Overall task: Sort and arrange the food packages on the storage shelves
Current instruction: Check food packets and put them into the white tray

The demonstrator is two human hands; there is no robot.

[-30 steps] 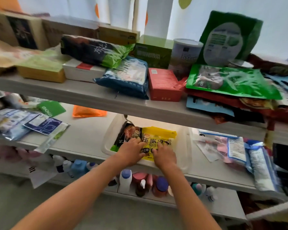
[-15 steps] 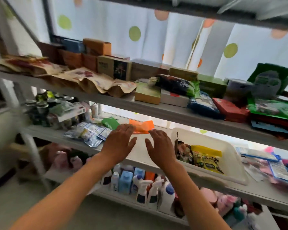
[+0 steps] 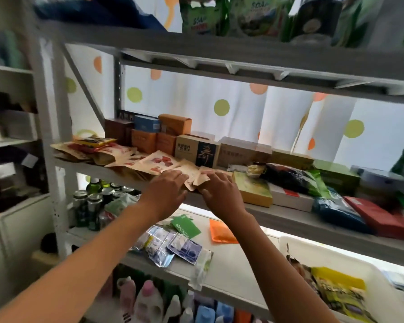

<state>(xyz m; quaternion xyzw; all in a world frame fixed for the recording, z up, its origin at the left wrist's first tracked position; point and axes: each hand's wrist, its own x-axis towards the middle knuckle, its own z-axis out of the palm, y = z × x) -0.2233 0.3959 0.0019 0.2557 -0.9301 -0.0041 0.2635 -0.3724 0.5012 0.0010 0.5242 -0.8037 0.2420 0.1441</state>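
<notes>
A row of tan paper pouches with red prints (image 3: 159, 163) lies along the front of the middle shelf (image 3: 289, 217). My left hand (image 3: 166, 190) rests flat on the nearest pouch, fingers spread. My right hand (image 3: 222, 192) pinches the corner of a small tan pouch (image 3: 197, 181) at the shelf's front edge. Behind them stand brown, orange and blue boxes (image 3: 163, 131). To the right lie a yellow-green box (image 3: 252, 190), a dark green bag (image 3: 292, 179) and a blue bag (image 3: 336, 210).
On the shelf below lie foil sachets (image 3: 170, 248), a green card (image 3: 186, 226), an orange pouch (image 3: 221, 231) and cans (image 3: 91, 201). A white bin (image 3: 296, 245) at lower right holds a yellow packet (image 3: 336, 290). Bottles (image 3: 149, 301) fill the bottom shelf. Soap bags (image 3: 203, 19) sit above.
Both hands rose from the lower shelf, away from the white bin, up to the tan pouches on the middle shelf. The view tilted upward and to the left.
</notes>
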